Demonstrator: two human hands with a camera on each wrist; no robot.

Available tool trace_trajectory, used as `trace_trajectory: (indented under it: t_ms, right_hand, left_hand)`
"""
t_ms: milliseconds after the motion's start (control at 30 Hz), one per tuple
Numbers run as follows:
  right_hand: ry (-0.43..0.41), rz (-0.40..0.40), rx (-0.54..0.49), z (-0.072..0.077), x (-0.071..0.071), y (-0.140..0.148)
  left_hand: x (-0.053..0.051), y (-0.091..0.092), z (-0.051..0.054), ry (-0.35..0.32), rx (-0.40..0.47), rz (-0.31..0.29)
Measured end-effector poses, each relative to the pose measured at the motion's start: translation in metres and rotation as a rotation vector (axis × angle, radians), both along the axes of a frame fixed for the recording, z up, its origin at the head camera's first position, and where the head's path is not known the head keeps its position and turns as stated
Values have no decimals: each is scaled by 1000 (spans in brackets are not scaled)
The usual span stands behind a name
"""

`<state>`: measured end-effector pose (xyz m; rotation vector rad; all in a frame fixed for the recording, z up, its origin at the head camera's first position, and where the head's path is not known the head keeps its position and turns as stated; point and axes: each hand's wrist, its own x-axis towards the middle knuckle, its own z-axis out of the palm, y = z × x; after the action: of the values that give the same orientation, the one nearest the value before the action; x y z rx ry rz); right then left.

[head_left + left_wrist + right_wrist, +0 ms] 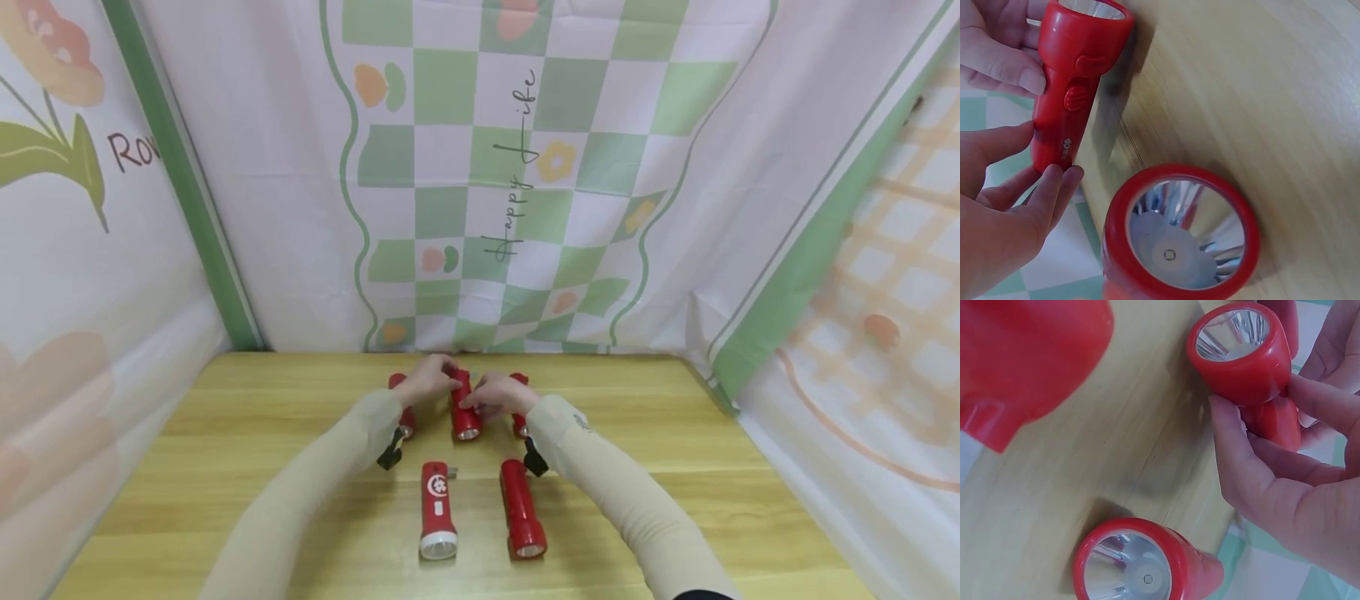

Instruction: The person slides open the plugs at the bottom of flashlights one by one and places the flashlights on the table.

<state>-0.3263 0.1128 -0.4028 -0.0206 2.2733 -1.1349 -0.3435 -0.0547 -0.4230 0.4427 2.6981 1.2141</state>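
Observation:
A red flashlight [466,421] at the back middle of the table lies between my two hands, its lens toward me. My left hand [430,381] pinches its tail end with thumb and fingertips. Nearer the lens, my right hand [497,394] holds the body between thumb and fingers. In the left wrist view a ribbed slide switch shows on this flashlight [1072,94]. Beside my left wrist lies another red flashlight [407,422], partly covered by that hand. A further red flashlight [519,427] lies partly hidden behind my right hand.
Closer to me on the wooden table [337,542] lie a red flashlight with a white head [437,504] and exposed plug prongs, and an all-red flashlight [521,508] to its right. Behind the table's far edge hangs a checkered curtain [487,208].

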Motion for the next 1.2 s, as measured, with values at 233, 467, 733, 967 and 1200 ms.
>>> trace_trajectory:
  t_ms: [233,467,733,967,1200]
  right_hand:
    - [6,-20,5,-2,-1,-3]
    - [17,-27,17,-4,0,-3]
    - [24,-19,-2,-5,0,-2]
    - [36,-12,-2,-5,1,-1]
    - [38,-7,-15,-6,2,1]
  left_hand:
    - [0,-1,-2,-3,11,-10]
    - [0,1,-3,-28,26,-7]
    - [-11,-2,-12,0,6,-60]
    - [-2,-2,-6,-22,-24,-20]
    - [1,1,-4,-21,-41,0]
